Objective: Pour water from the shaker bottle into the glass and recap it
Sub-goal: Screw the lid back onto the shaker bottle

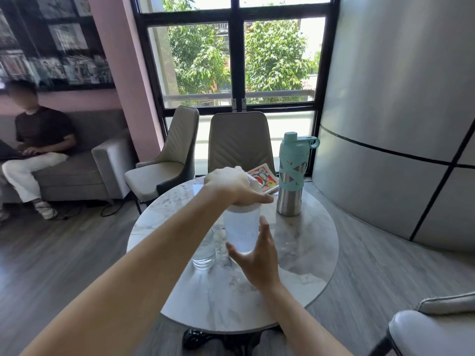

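A translucent white shaker bottle (241, 228) stands upright in the middle of the round marble table (303, 268). My left hand (232, 185) lies over its top, fingers closed around the lid, which the hand mostly hides. My right hand (253, 260) is just in front of the bottle's lower part, fingers spread, close to the wall but apparently not gripping it. A clear glass (204, 253) with water in it stands to the left of the bottle, partly behind my left forearm.
A steel bottle with a teal cap and sleeve (291, 176) stands at the table's far right. A colourful card pack (264, 179) lies behind the shaker. Two padded chairs (239, 140) stand beyond the table, a grey seat (431, 330) at lower right. A person sits on a sofa at left.
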